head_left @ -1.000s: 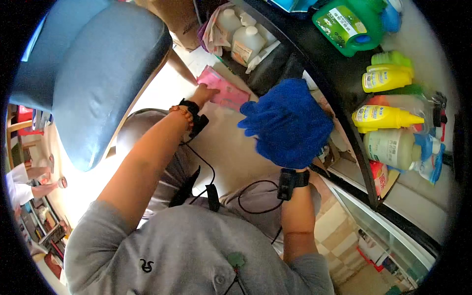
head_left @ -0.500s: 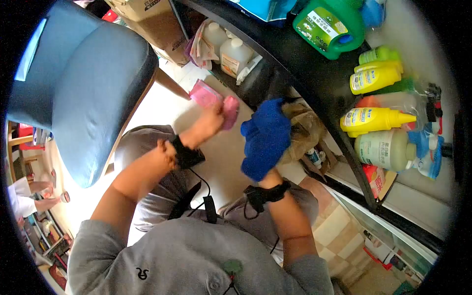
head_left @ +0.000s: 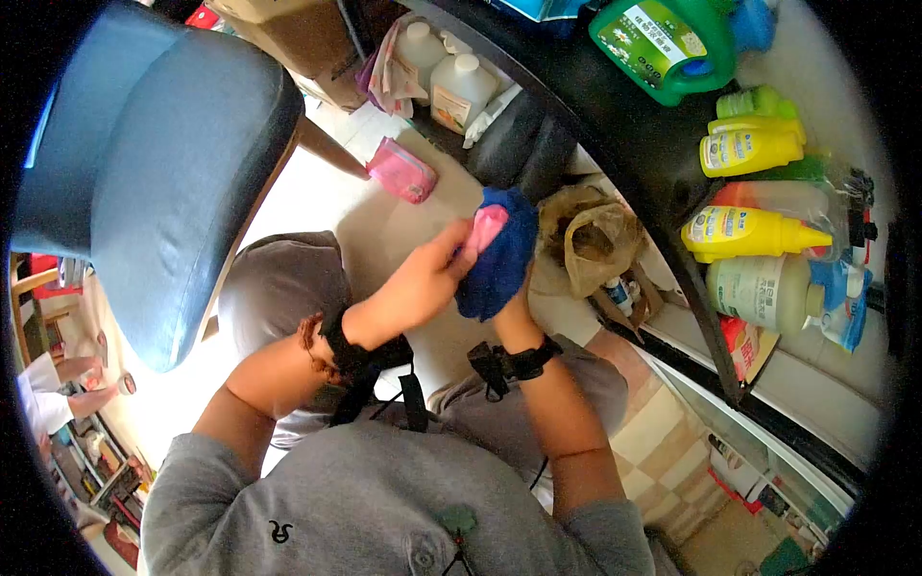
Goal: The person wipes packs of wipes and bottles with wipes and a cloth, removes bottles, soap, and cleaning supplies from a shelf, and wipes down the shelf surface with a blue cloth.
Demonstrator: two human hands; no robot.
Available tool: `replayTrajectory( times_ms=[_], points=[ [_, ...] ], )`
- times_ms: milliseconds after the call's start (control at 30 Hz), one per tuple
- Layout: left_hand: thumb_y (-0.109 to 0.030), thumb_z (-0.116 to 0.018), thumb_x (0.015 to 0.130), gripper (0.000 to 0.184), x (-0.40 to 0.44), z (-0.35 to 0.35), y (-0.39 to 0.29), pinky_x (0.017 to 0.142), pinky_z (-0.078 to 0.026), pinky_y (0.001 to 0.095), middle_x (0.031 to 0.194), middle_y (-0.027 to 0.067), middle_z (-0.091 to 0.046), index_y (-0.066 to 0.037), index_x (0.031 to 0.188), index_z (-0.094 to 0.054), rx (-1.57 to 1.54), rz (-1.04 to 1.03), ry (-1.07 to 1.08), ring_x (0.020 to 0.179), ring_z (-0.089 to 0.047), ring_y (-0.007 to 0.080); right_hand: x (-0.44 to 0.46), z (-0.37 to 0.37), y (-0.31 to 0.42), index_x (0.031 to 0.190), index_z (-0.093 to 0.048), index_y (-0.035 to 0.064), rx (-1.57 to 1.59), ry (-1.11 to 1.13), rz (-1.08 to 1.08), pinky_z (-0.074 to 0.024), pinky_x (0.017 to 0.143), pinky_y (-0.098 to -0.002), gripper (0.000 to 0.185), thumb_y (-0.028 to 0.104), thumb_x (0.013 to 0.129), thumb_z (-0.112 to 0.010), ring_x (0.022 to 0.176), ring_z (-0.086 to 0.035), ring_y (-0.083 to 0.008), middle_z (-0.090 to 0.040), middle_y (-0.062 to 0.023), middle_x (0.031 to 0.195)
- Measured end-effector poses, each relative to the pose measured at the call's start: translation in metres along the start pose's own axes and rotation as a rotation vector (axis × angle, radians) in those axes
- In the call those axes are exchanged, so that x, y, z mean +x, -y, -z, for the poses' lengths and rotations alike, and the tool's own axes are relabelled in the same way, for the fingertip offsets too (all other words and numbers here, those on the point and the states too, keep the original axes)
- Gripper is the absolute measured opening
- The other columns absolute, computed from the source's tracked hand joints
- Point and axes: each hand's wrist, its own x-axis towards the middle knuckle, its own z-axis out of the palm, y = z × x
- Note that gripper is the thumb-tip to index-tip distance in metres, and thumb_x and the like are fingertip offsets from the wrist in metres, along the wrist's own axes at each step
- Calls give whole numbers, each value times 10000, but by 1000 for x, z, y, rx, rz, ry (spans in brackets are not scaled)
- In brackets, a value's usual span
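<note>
My left hand is closed on a small pink packet, pinched near its lower end. The packet lies against a dark blue cloth, which my right hand holds up from below. That hand's fingers are mostly hidden by the cloth. A larger pink pack rests on the floor beyond my left hand. To the right of the cloth, a crumpled brown plastic bag gapes at the top.
A blue padded chair stands at the left. The black shelf on the right carries a green jug and yellow bottles. White jugs stand at the back, near a cardboard box. Another person's legs show far left.
My left hand has brought the small pink packet rightward against the blue cloth. The cloth has shifted slightly left and turned. The larger pink pack stays on the floor.
</note>
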Motion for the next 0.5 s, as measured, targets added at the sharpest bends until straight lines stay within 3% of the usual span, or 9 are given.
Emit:
replayTrajectory(
  times_ms=[67,100,133,167,267,300,333,400,500],
  points=[
    [-94,-491,965,290,0,4,2,857,-458,375,993,223,-596,-33,1247,-464,-7,-15,3,983,-605,311,-6,-18,37,1322,-460,69,-157,-253,12,-305,1097,-404,358,199,990,-436,1265,-438,-274,-495,-123,1325],
    [-100,-491,968,301,-1,2,13,846,-461,371,980,220,-599,-37,1261,-461,-34,-89,-22,965,-609,307,-10,-22,59,1326,-457,51,-718,-183,400,-280,1107,-413,390,133,945,-464,1291,-412,-320,-475,-164,1355],
    [-107,-491,972,312,-2,0,19,836,-465,368,967,218,-602,-42,1275,-458,-63,-162,-43,946,-612,304,-9,-20,67,1326,-455,48,-633,-146,341,-285,1103,-416,403,120,930,-477,1285,-417,-324,-479,-168,1348],
    [-120,-491,981,302,-3,1,23,799,-465,358,914,209,-601,-45,1272,-467,-24,-127,-31,855,-604,271,-7,-17,72,1327,-454,44,-548,-110,279,-290,1100,-419,418,107,915,-490,1279,-422,-329,-483,-171,1341],
    [-124,-489,984,278,-13,17,-24,769,-457,352,871,191,-589,-44,1250,-484,94,-19,24,803,-578,240,4,-1,48,1300,-468,55,-148,50,76,-318,1080,-407,399,116,908,-503,1225,-463,-301,-512,-155,1289],
    [-142,-497,988,245,-15,22,-33,733,-447,335,828,162,-556,-36,1208,-497,80,-34,16,769,-538,188,9,5,55,1289,-475,57,-160,120,153,-325,1075,-399,374,131,923,-490,1211,-471,-282,-518,-144,1277],
    [-160,-498,998,207,-15,29,-27,740,-432,294,838,92,-559,-30,1158,-513,61,-30,73,798,-511,125,12,11,49,1273,-476,57,-57,168,130,-356,1037,-383,406,187,895,-547,1176,-489,-259,-527,-128,1243],
    [-174,-491,1008,161,-15,34,-36,773,-409,249,887,7,-547,-44,1092,-533,-157,-1,143,847,-480,80,18,21,40,1243,-478,57,149,258,70,-419,963,-351,503,299,841,-660,1106,-525,-213,-545,-98,1175],
    [-179,-471,1018,141,-5,39,-24,829,-403,234,958,-35,-544,-61,1053,-541,-319,3,158,906,-493,67,17,35,39,1180,-525,57,-198,284,278,-443,943,-374,478,299,805,-696,1065,-563,-236,-565,-115,1167]
  ],
)
